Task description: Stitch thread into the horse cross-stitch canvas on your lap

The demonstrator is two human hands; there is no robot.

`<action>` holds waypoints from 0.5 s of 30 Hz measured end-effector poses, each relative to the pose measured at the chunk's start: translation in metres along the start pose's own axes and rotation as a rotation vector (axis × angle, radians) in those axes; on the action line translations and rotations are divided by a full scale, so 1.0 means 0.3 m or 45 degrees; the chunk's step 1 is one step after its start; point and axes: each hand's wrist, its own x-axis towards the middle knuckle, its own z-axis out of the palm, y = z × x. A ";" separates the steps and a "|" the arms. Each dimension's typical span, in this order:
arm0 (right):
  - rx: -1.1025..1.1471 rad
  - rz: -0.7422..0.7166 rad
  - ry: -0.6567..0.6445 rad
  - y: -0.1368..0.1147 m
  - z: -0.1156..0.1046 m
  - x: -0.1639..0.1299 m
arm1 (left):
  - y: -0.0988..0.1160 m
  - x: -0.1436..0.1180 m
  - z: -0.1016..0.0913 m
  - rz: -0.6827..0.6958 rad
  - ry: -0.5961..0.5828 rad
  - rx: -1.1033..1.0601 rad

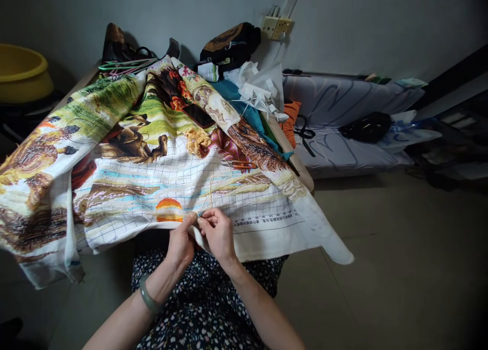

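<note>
A large cross-stitch cloth [129,195], printed with a grid and partly stitched with a coloured scene, drapes over the table and down to my lap. My left hand [181,243] grips its near edge, thumb on top and fingers folded underneath. Close beside it, my right hand [218,234] is closed in a pinch at the cloth; a needle there is too small to make out. Pale thread [210,187] runs up the fabric from near the fingertips. Farther up lie a bundle of yellow thread [196,141] and small orange-handled scissors [244,165].
A dark phone [199,115] rests on the cloth. Behind it are a black and brown bag [230,44] and white plastic bags [259,86]. A yellow basin [25,73] stands at left. To the right is a covered sofa [324,106]; a wall socket [276,28] is above.
</note>
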 end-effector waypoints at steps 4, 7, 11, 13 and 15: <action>-0.130 -0.122 -0.005 -0.034 -0.005 0.019 | -0.004 -0.009 -0.005 -0.005 -0.078 -0.018; -0.484 -0.320 -0.079 -0.056 0.008 0.033 | -0.004 -0.010 -0.011 -0.011 -0.112 -0.035; -0.496 -0.358 -0.033 -0.093 -0.027 0.055 | -0.006 0.000 -0.018 0.017 -0.085 -0.019; -0.078 -0.342 0.096 -0.136 -0.124 0.070 | -0.007 0.006 -0.021 0.050 -0.062 -0.017; 0.448 -0.374 0.236 -0.200 -0.279 0.083 | -0.008 0.010 -0.021 0.073 -0.046 -0.024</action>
